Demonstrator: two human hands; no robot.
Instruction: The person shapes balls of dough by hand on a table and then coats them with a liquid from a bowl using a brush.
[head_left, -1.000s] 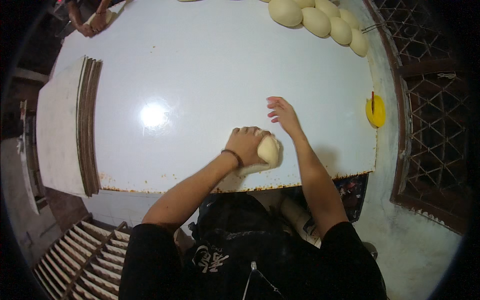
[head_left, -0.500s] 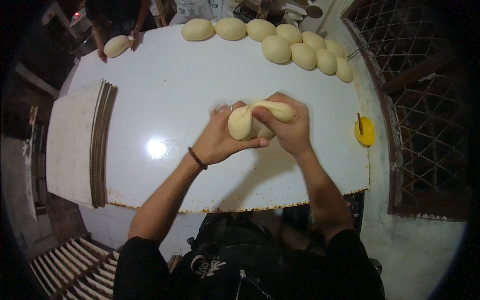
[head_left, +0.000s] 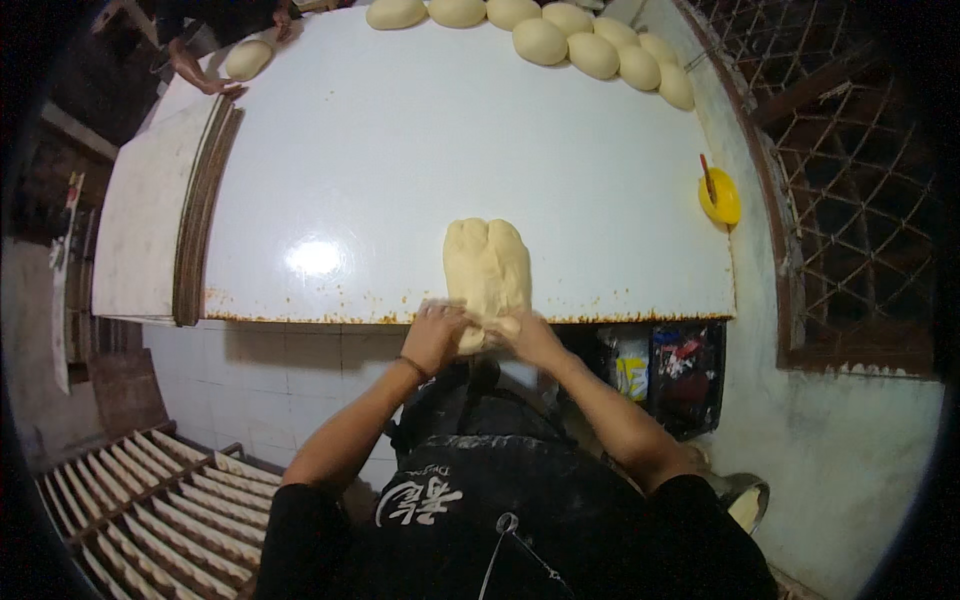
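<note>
A pale yellow piece of dough lies stretched long on the white table, its near end overhanging the front edge. Lengthwise creases run down its top. My left hand grips the near end from the left, its fingers slightly blurred. From the other side my right hand pinches the same end, fingers curled in. The two hands are close together at the table's edge.
Several smooth oval dough pieces line the far right of the table. Stacked boards stand at the left edge. A yellow bowl sits at right. At far left, another person's hands flank a dough piece.
The dough, folded in my hands above the table before, now lies long on it. Both hands have come down and toward me, to its near end. The other person's hand has slid nearer the boards.
</note>
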